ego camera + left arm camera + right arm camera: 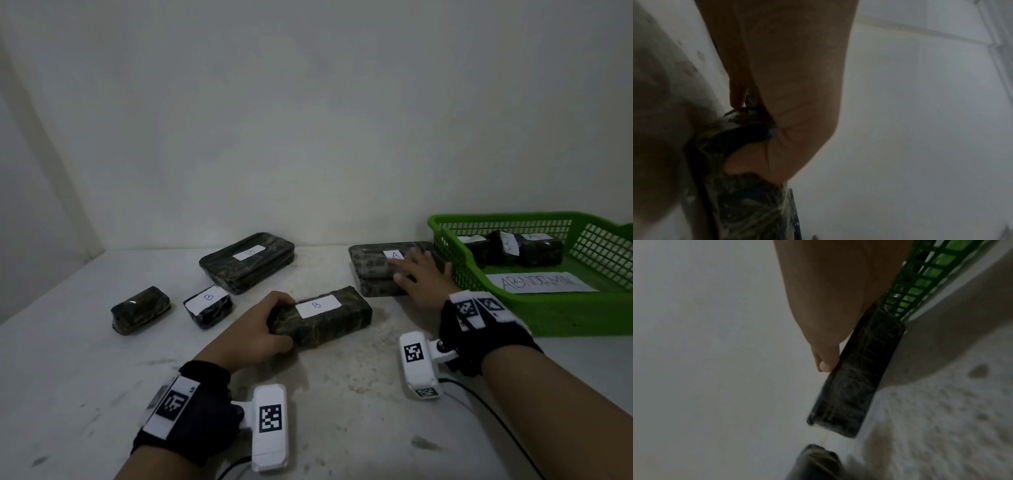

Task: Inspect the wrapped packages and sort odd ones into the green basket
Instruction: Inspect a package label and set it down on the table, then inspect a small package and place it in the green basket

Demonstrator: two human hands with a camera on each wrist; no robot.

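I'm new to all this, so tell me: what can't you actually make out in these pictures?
- Head view: labels on the packages in the green basket are too small and blurred to read.
- Head view: the far flat package's label is too faint to be sure of.
- Right wrist view: the right hand hides the A package label.

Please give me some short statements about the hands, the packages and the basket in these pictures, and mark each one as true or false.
1. The left hand grips a package labelled B. True.
2. The right hand rests on a package labelled B. False: its label reads A.
3. The green basket holds no packages. False: wrapped packages lie inside.
4. A paper in the basket reads ABNORMAL. True.
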